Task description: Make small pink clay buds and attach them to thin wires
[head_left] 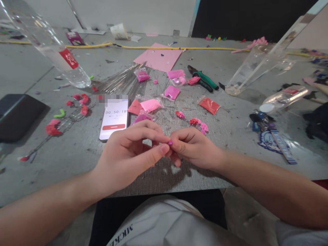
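Note:
A small magenta piece of modelling clay is pinched where my two hands meet above the table's front part. My left hand holds it from the left between thumb and forefinger, its other fingers loosely curled. From the right, the thumb and curled forefinger of my right hand grip the same piece. Just beyond the hands lie a magenta clay packet, a light pink clay packet and a curved pink-and-red clay flower strand. A phone with a running timer is near my left hand.
Thin metal wires fan out behind the phone. Green-handled pliers and a red clay packet lie farther right. A plastic bottle stands left, near red clay flowers. A black box sits at far left, keychains at right.

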Available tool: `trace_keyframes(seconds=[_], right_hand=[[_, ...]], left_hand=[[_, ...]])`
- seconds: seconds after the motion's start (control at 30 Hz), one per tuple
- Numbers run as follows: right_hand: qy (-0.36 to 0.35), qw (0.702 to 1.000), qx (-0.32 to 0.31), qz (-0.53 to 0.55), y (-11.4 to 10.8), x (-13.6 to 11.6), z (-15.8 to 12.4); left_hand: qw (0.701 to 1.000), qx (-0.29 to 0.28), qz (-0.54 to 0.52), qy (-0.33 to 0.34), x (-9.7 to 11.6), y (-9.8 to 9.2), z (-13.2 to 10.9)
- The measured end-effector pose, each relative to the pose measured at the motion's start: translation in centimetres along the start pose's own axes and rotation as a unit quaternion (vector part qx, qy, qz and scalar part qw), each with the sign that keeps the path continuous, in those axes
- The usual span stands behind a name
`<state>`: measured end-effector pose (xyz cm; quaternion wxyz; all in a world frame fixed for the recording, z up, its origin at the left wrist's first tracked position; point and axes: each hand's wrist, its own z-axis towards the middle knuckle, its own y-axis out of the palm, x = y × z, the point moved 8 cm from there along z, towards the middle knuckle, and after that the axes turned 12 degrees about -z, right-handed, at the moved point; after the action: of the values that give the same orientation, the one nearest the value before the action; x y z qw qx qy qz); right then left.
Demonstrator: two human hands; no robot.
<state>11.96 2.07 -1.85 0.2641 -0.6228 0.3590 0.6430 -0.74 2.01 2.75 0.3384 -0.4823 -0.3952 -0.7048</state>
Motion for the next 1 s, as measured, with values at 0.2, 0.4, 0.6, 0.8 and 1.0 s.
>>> trace_keyframes(seconds=[0.2, 0.4, 0.6, 0.8, 1.0], right_hand=[[0.007, 1.000, 0.001, -0.003, 0.0, -0.1, -0.1], [0.010, 1.000, 0.006, -0.015, 0.3, -0.5, -0.1], [-0.014, 0.999, 0.033, -0.028, 0.2, -0.9, -0.3], [-0.045, 0.992, 0.083, -0.089, -0.3, -1.4, -0.9], [-0.069, 0.983, 0.110, -0.130, -0.5, -2.0, -1.4]], left_hand=[[1.000, -0.001, -0.002, 0.001, 0.0, 0.1, 0.1], [1.000, -0.007, -0.007, 0.002, -0.2, -0.1, 0.1], [1.000, 0.008, 0.000, -0.004, -0.2, -0.2, 0.1], [1.000, 0.018, 0.007, 0.001, -0.1, -0.2, 0.1], [0.999, 0.004, 0.040, 0.010, 0.1, 0.0, 0.3]])
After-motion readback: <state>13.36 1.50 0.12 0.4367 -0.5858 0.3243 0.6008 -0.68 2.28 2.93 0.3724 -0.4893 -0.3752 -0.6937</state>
